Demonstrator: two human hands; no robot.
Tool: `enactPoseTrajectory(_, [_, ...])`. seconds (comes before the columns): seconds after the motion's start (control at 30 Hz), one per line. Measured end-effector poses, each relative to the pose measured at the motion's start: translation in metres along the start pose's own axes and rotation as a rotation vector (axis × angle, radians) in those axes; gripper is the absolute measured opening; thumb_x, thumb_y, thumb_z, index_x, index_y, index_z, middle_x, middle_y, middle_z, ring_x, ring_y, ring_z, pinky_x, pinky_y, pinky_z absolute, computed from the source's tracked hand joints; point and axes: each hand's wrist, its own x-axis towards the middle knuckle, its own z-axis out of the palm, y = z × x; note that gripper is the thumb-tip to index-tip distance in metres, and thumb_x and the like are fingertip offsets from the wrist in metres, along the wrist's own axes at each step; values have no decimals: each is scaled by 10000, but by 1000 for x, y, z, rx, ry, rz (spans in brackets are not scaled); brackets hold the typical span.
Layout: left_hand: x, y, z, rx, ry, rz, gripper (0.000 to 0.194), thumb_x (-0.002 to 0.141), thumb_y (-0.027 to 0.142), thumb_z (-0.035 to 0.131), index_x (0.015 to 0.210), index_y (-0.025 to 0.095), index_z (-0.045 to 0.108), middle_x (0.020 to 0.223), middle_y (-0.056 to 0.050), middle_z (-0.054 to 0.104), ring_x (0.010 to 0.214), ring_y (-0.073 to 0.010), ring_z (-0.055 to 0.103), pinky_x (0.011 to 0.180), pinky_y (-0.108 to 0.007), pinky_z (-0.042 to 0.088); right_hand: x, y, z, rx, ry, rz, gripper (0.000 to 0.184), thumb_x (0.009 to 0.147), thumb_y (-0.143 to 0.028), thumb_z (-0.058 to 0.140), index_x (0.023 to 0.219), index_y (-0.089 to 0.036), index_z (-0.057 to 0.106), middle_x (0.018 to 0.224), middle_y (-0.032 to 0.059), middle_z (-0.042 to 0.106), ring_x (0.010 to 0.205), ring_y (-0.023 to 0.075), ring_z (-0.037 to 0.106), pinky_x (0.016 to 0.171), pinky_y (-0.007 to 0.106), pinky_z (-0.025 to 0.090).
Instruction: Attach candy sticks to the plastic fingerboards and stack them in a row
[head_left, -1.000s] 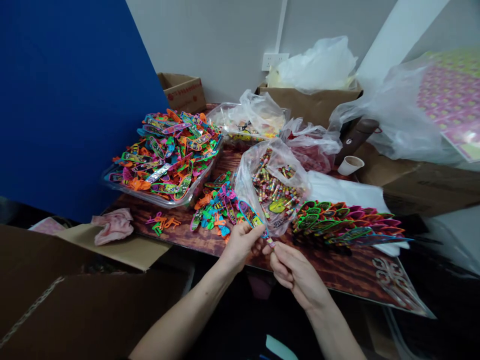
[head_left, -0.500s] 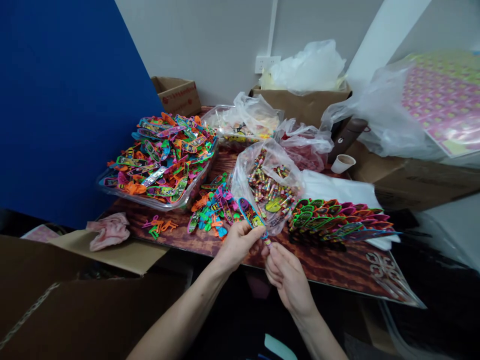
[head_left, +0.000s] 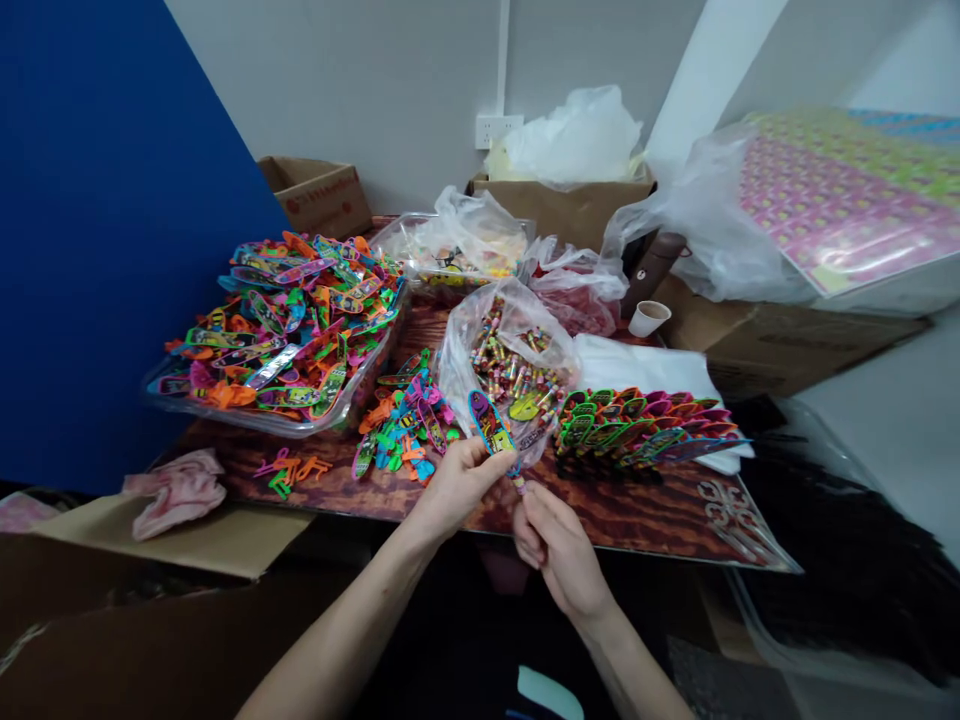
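My left hand [head_left: 454, 487] is closed on a small blue toy skateboard [head_left: 489, 424], held tilted just above the table's front edge. My right hand [head_left: 553, 538] sits right below it, fingers pinched on a tiny colourful piece [head_left: 519, 485] at the board's lower end. Just behind the hands stands a clear bag of small wrapped pieces [head_left: 510, 365]. A row of finished boards [head_left: 645, 425] lies overlapped to the right. A loose pile of boards [head_left: 401, 425] lies to the left.
A clear tray heaped with toy skateboards [head_left: 281, 320] fills the table's left. Plastic bags [head_left: 465, 240], cardboard boxes [head_left: 319, 190], a paper cup [head_left: 649, 317] and printed sheets [head_left: 840, 200] crowd the back and right. A pink cloth [head_left: 180, 490] lies on an open box flap.
The view has swung to the right, so everything has shifted left in the picture. Both hands keep their hold on the board and the small piece, close together as before.
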Motion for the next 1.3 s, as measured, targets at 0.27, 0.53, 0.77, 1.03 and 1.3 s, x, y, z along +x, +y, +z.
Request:
enactPoseTrajectory(0.27, [-3, -4, 33, 457, -46, 210, 363, 859, 385, 528, 587, 160, 445, 556, 49, 394, 528, -84, 351, 482, -214, 246, -15, -9, -36, -849, 236, -346, 154, 929, -231, 484, 974, -204, 629, 888, 36, 577, 840, 167, 561, 748, 270, 437])
enactPoseTrajectory(0.53, [0, -7, 47, 520, -145, 321, 422, 864, 243, 571, 1281, 191, 530, 1037, -43, 677, 901, -176, 610, 837, -294, 447, 0, 26, -109, -846, 826, -484, 209, 866, -363, 606, 917, -171, 672, 914, 69, 697, 796, 206, 658, 716, 315, 519])
enactPoseTrajectory(0.77, [0, -6, 43, 542, -168, 338, 253, 885, 231, 548, 1120, 189, 631, 940, -26, 677, 867, -173, 619, 794, -273, 452, 23, 25, -123, -1214, 941, -649, 261, 913, -348, 546, 904, -139, 702, 847, 95, 717, 766, 213, 666, 721, 295, 471])
enactPoseTrajectory(1.03, [-2, -1, 44, 542, -196, 373, 229, 900, 211, 522, 1099, 191, 634, 929, -27, 673, 847, -165, 615, 790, -272, 457, 25, 24, -121, -1329, 909, -587, 323, 943, -379, 486, 816, -139, 660, 746, 65, 662, 703, 184, 612, 684, 264, 412])
enactPoseTrajectory(1.3, [6, 16, 49, 668, -102, 579, 211, 937, 226, 461, 1062, 178, 624, 918, -58, 645, 876, -183, 595, 771, -298, 463, 27, 27, -122, -1443, 950, -529, 343, 942, -388, 469, 796, -138, 653, 687, 62, 659, 607, 175, 595, 584, 260, 352])
